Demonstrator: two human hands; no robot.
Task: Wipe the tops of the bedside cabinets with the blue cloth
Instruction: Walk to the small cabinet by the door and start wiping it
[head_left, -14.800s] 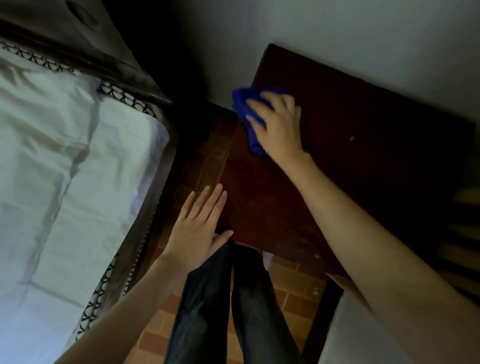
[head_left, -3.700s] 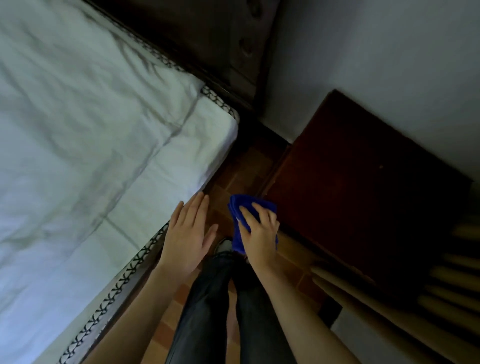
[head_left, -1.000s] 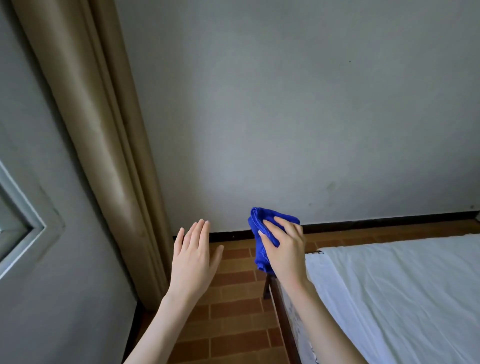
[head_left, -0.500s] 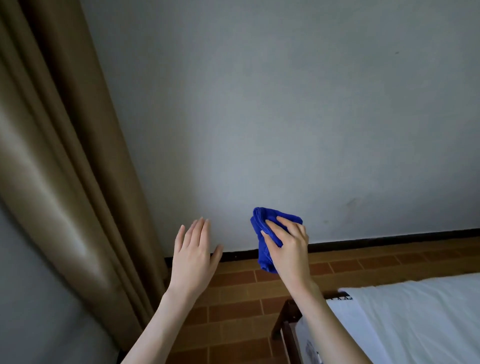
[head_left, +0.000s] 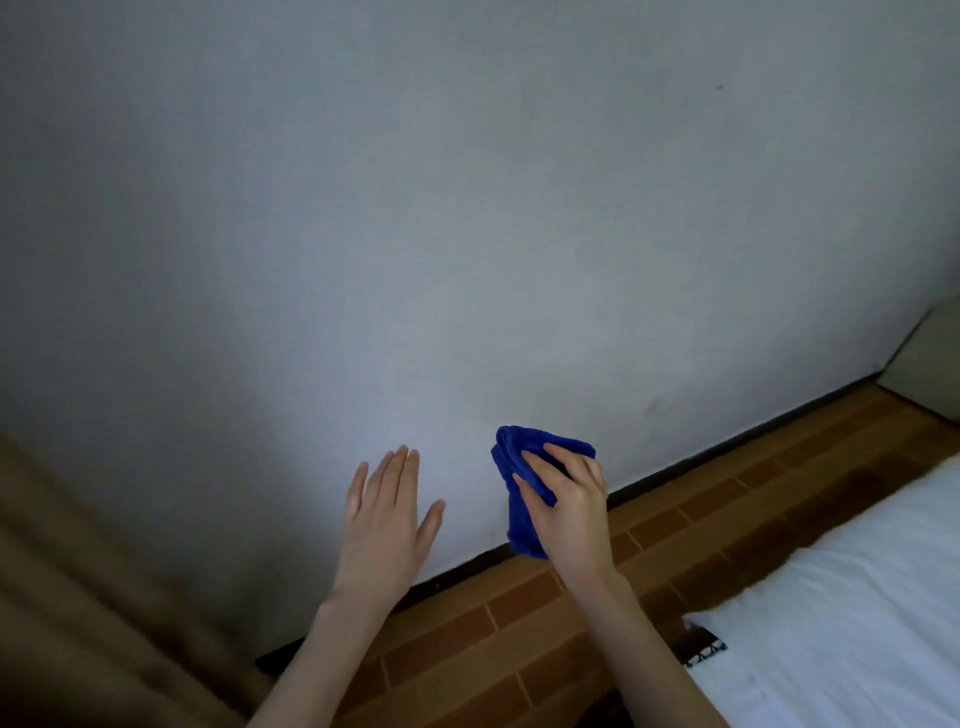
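Observation:
My right hand is raised in front of me and holds the bunched blue cloth, which hangs down past my fingers. To its left my left hand is held up flat, fingers apart and holding nothing. Both hands are in the air in front of a plain grey wall. No bedside cabinet is in view.
A bed with a white sheet fills the lower right, its dark frame corner near my right forearm. Brown brick-pattern floor runs between bed and wall. A beige curtain hangs at lower left.
I have left the cabinet beside the bed and turned around the bed's corner. The view keeps swinging right: the curtain slides off left, more wall and floor appear. My hands keep their pose.

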